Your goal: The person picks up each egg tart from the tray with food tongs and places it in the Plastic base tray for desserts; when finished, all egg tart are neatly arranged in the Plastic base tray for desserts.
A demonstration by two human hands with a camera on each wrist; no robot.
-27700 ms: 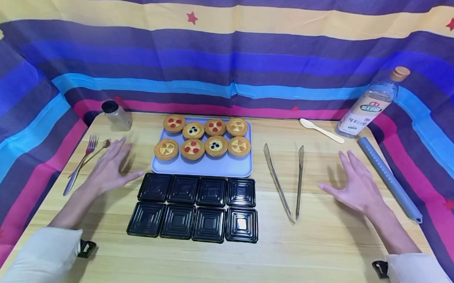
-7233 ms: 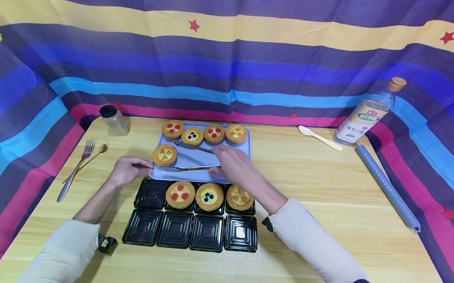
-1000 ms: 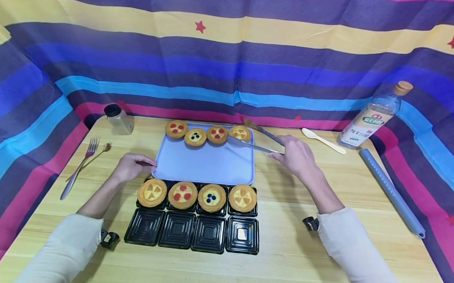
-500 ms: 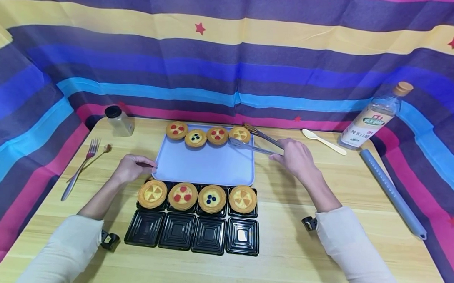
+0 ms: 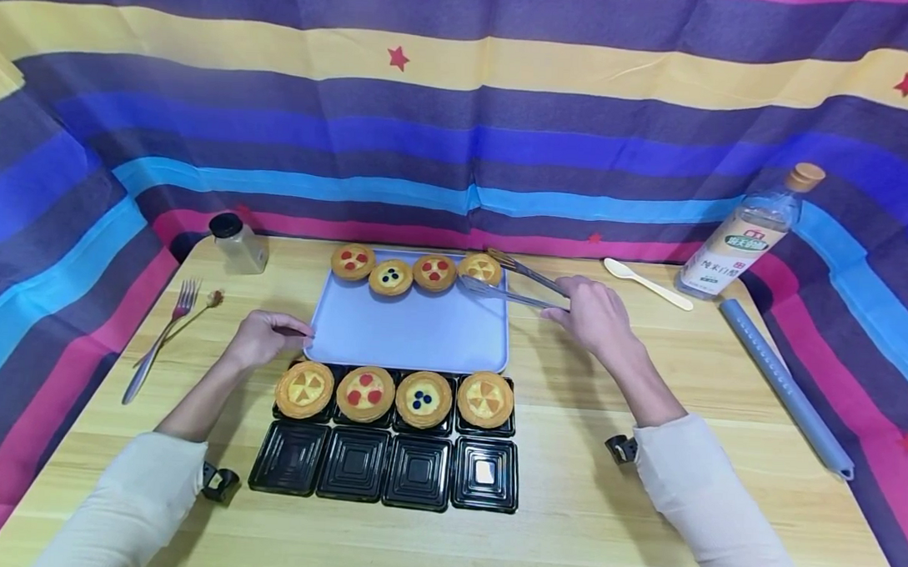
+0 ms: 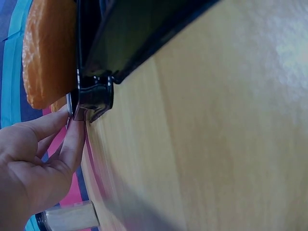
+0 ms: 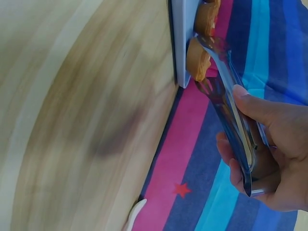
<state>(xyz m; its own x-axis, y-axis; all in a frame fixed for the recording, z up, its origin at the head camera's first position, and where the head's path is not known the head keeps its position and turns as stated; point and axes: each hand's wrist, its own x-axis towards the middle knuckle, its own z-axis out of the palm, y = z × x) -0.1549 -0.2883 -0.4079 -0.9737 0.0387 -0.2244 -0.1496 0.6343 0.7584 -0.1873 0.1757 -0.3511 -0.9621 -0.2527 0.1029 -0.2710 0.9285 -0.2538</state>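
Observation:
My right hand (image 5: 594, 315) grips metal tongs (image 7: 237, 130), their spread tips on either side of the tart with yellow wedges (image 5: 480, 270) at the tray's far right corner. Whether both tips touch it I cannot tell. With thumb and fingers, my left hand (image 5: 260, 339) pinches the left edge of the lavender tray (image 5: 411, 328). Along the tray's back lie two red-dotted tarts, one of them this red-dotted tart (image 5: 435, 272), and a blueberry-dotted tart (image 5: 391, 277). In the nearer black containers, a tart (image 5: 304, 390) sits at the left end of a filled row.
The front row of black square containers (image 5: 353, 462) holds no tarts. Left stand a lidded jar (image 5: 239, 244), a fork (image 5: 159, 340) and a thin spoon (image 5: 198, 312). Right are a cream spoon (image 5: 647, 284), a vinegar bottle (image 5: 749, 231) and a grey-blue bar (image 5: 784, 387).
Since the oldest frame, the right hand has picked up the tongs and the tray's front-row tarts have moved into the back containers. Over the last second, hands and tongs have barely shifted.

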